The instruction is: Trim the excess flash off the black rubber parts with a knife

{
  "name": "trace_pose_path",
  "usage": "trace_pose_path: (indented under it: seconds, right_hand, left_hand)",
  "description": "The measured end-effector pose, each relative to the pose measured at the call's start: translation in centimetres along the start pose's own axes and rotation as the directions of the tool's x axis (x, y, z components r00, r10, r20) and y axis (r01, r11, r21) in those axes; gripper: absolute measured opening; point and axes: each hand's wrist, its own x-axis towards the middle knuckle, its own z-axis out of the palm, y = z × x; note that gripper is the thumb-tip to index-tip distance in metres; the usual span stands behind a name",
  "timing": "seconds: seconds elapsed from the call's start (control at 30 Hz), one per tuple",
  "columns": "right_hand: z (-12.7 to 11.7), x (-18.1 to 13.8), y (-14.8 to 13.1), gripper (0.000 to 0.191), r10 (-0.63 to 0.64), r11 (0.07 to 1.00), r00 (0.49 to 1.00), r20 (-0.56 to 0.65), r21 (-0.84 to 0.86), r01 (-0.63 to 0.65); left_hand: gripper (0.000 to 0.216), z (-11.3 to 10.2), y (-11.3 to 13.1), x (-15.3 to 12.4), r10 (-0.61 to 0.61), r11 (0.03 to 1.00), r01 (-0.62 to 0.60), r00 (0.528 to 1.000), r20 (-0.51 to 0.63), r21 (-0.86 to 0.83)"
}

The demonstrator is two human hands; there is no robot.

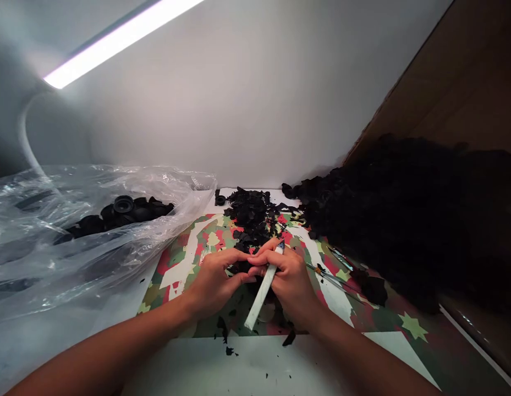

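Observation:
My right hand (291,278) is closed round a flat white stick-like tool (261,297) with a dark blue end, held slanting across the fingers. My left hand (216,278) is closed in a pinch, its fingertips meeting those of the right hand. Something dark shows between the fingers, too hidden to name. Beyond the hands lies a heap of black rubbery scraps (249,212) on a red, green and cream patterned sheet (166,269). A few loose black flakes (223,328) lie just below the hands.
On the left, a clear plastic bag (176,190) holds several round black moulded parts (123,204). A large dark mass of black pieces (362,220) fills the right side, against a cardboard sheet (437,82). Thin metal tools (333,279) lie near it. A lamp (123,44) shines overhead.

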Motion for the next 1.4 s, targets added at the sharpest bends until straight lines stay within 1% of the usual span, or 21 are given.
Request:
trace_pose_path:
  seconds: [0.07,0.13,0.23,0.33,0.4,0.53,0.67,0.77,0.9,0.97,1.03,1.1,1.17,1.23,1.3,1.4]
  right_hand:
    - [0.0,0.1,-0.2,0.012,0.027,0.999,0.999,-0.022,0.019,-0.026]
    - [-0.1,0.3,-0.4,0.011,0.037,0.999,0.998,-0.042,0.002,-0.037]
    - [-0.1,0.5,-0.8,0.015,0.054,0.997,0.998,-0.022,-0.05,-0.055]
    - [0.0,0.4,-1.1,0.017,0.058,0.995,0.998,0.006,-0.084,-0.057]
    - [0.1,0.3,-1.3,0.018,0.083,0.993,0.997,-0.008,-0.087,-0.083]
    - [0.2,0.3,-1.3,0.015,0.215,0.976,0.976,-0.024,-0.031,-0.215]
    - [0.2,0.5,-1.2,0.015,0.241,0.97,0.97,-0.037,-0.031,-0.242]
    - [0.2,0.6,-1.1,0.016,0.217,0.972,0.975,-0.051,-0.082,-0.221]
    - [0.1,0.8,-0.8,0.018,0.183,0.973,0.982,-0.054,-0.133,-0.188]
    - [-0.2,1.0,-0.6,0.016,0.185,0.979,0.983,0.014,-0.086,-0.183]
    - [-0.7,1.2,-0.3,0.013,0.179,0.983,0.978,0.106,0.012,-0.181]
    - [-1.0,1.3,-0.2,0.013,0.158,0.98,0.977,0.146,0.102,-0.174]
    - [-1.1,1.3,-0.2,0.013,0.141,0.979,0.98,0.139,0.129,-0.159]
    - [-1.0,1.1,-0.4,0.016,0.117,0.986,0.985,0.129,0.104,-0.131]
    - [-0.7,0.7,-0.7,0.021,0.073,0.995,0.991,0.113,0.058,-0.079]
    - [-0.3,0.2,-0.9,0.033,-0.017,0.998,0.999,0.042,-0.059,0.019]
  left_hand:
    - [0.03,0.1,0.0,0.0,-0.05,0.997,0.049,0.998,-0.026,-0.058]
    - [0.033,0.1,0.0,0.0,-0.097,0.989,0.087,0.992,-0.075,-0.12]
    - [0.025,0.2,0.2,0.0,-0.186,0.96,0.151,0.974,-0.132,-0.236]
    - [0.018,0.3,0.6,-0.2,-0.265,0.915,0.21,0.957,-0.119,-0.345]
    - [0.014,0.4,0.8,-0.3,-0.293,0.882,0.227,0.95,-0.104,-0.412]
    - [0.013,0.8,0.8,-0.4,-0.327,0.84,0.242,0.94,-0.096,-0.486]
    - [0.012,1.2,0.5,-0.5,-0.349,0.816,0.222,0.925,-0.15,-0.534]
    - [0.012,1.6,0.6,-0.6,-0.324,0.821,0.182,0.929,-0.179,-0.542]
    - [0.013,1.7,0.6,-0.6,-0.25,0.845,0.098,0.941,-0.226,-0.526]
    - [0.012,1.5,0.6,-0.5,-0.243,0.852,0.088,0.94,-0.24,-0.517]
    - [0.01,1.3,0.5,-0.3,-0.266,0.849,0.106,0.932,-0.246,-0.517]
    - [0.009,1.1,0.3,-0.1,-0.29,0.837,0.117,0.923,-0.252,-0.534]
    - [0.009,1.0,0.1,0.0,-0.293,0.833,0.118,0.923,-0.25,-0.54]
    - [0.009,1.0,-0.1,0.0,-0.275,0.849,0.12,0.932,-0.237,-0.514]
    - [0.009,1.0,-0.2,0.0,-0.251,0.879,0.126,0.942,-0.223,-0.459]
    - [0.01,0.9,0.1,0.0,-0.233,0.914,0.151,0.955,-0.184,-0.377]
